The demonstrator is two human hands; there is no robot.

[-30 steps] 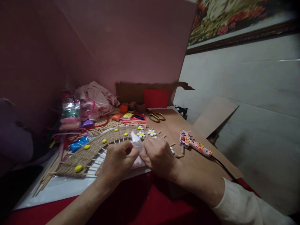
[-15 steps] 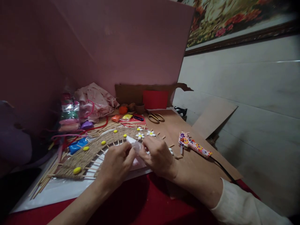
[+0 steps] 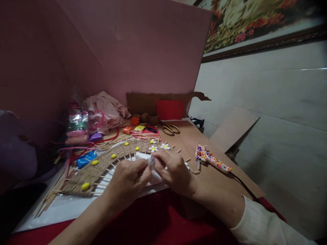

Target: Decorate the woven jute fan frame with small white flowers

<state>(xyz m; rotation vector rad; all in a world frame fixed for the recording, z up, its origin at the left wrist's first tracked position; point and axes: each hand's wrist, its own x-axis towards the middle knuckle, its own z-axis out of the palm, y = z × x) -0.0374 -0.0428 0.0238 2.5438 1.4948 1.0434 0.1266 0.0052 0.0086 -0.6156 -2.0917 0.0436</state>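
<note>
Single head-worn view, forward and down, close over the craft table (image 3: 224,177).

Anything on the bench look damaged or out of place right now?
The brown cardboard standing at the back has a ragged, torn top-right edge. Loose sticks lie scattered beside the woven arc. Nothing looks spilled.

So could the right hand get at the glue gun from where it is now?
Probably yes. The glue gun lies in the open on the brown board, just to the right of the right hand, with nothing between them. That hand is pinching a small white packet with the left hand, though.
</note>
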